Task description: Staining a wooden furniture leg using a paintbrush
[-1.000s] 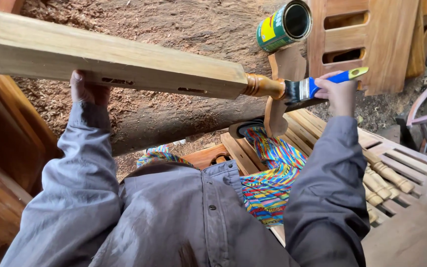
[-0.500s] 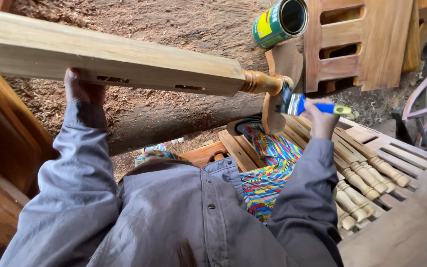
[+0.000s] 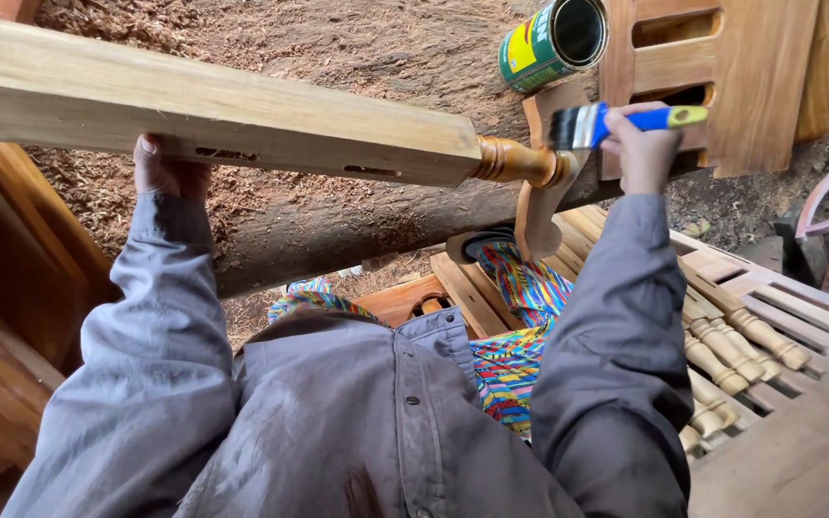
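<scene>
- Leftmost, dark stained boards (image 3: 2, 317) stand along the frame's edge, beside the person's grey sleeve.
- Next, the left hand (image 3: 170, 173) grips the underside of a long pale wooden post (image 3: 213, 115), fingers wrapped up around it, holding it level over the sawdust-strewn ground (image 3: 338, 48).
- Further along, the post ends in a turned section (image 3: 520, 163) that looks glossy amber, with a flat curved wooden piece (image 3: 541, 216) hanging below it.
- Above that, an open green and yellow tin (image 3: 554, 43) lies tilted on the sawdust, mouth facing the camera.
- Then the right hand (image 3: 645, 149) is closed around the blue and yellow handle of a paintbrush (image 3: 616, 122), bristles touching the turned end.
- Below, bright multicoloured striped cloth (image 3: 515, 336) covers the person's lap.
- Rightmost, a slatted wooden frame with turned spindles (image 3: 741, 336) lies low, and a panel with cut-outs (image 3: 722, 77) stands behind the brush.
</scene>
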